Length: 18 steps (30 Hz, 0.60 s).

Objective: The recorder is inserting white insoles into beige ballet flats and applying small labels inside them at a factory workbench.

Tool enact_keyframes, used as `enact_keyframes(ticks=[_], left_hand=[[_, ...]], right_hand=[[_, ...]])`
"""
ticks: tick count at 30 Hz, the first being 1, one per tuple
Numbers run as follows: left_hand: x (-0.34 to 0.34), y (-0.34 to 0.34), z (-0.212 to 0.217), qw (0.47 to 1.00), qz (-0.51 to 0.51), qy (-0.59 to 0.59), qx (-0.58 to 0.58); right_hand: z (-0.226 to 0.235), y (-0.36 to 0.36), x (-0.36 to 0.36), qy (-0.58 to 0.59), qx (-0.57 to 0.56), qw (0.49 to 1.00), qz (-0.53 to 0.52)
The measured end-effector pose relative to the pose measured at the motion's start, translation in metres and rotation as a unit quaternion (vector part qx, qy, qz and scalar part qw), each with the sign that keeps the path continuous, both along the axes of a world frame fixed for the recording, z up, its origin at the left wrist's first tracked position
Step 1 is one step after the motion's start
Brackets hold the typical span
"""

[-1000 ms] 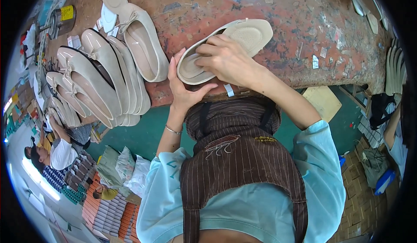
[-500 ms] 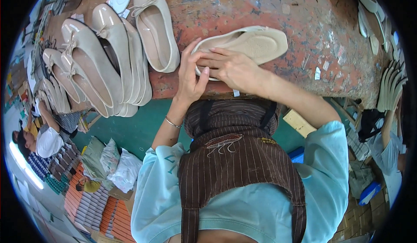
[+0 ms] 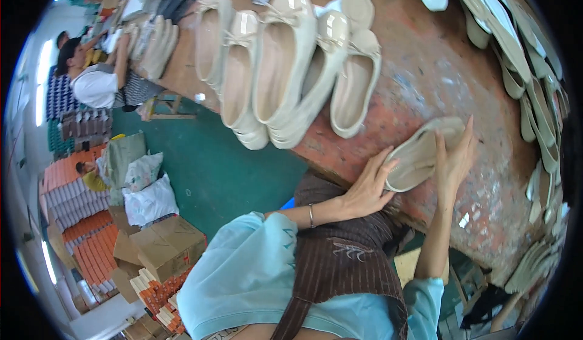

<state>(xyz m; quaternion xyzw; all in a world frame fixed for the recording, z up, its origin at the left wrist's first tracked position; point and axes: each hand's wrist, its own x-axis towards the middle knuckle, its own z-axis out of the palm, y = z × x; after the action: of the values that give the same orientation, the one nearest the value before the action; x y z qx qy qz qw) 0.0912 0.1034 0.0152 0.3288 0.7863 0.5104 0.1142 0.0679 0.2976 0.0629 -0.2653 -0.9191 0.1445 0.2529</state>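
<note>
A worker's left hand (image 3: 367, 189) is lying flat, fingers (image 3: 381, 165) loosely spread, their tips pressing against the near edge of a beige insole (image 3: 419, 152). The right hand (image 3: 454, 158) is resting on the insole's far side, fingers (image 3: 466, 135) extended and held close together, laid over its upper end. Between the two hands the insole is lying on a worn, paint-flecked red worktable (image 3: 437, 79), close to the table's near edge. A thin bracelet (image 3: 311, 215) is circling the left wrist, and pale blue sleeves (image 3: 255, 273) are covering both arms beneath a brown striped apron (image 3: 346, 267).

Beyond the left fingertips, a row of cream ballet flats (image 3: 285, 61) with small bows is lying side by side, toes hanging past the table edge. Past the right fingertips, stacks of more insoles (image 3: 534, 91) are lining the table's far rim. Well away from the left hand, on the green floor (image 3: 225, 164), cardboard boxes (image 3: 161, 246) and white sacks (image 3: 146, 188) are sitting, while another person (image 3: 91, 79) is bending over a bench.
</note>
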Motion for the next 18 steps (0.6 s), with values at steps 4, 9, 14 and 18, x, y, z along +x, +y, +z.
enact_keyframes(ticks=[4, 9, 14, 18], left_hand=[[0.001, 0.008, -0.001, 0.999, 0.010, 0.044, 0.013], [-0.003, 0.011, -0.011, 0.993, 0.020, 0.107, -0.042], [0.000, 0.016, -0.026, 0.989, 0.021, 0.142, -0.017], [0.001, 0.021, -0.024, 0.985, 0.020, 0.163, -0.047]], right_hand=[[0.026, 0.000, 0.018, -0.006, -0.313, 0.944, 0.107], [0.005, -0.062, 0.075, -0.072, -0.167, 0.970, 0.162], [-0.037, -0.059, 0.050, -0.086, -0.023, 0.992, 0.089], [-0.012, -0.021, 0.003, -0.315, -0.135, 0.935, 0.092]])
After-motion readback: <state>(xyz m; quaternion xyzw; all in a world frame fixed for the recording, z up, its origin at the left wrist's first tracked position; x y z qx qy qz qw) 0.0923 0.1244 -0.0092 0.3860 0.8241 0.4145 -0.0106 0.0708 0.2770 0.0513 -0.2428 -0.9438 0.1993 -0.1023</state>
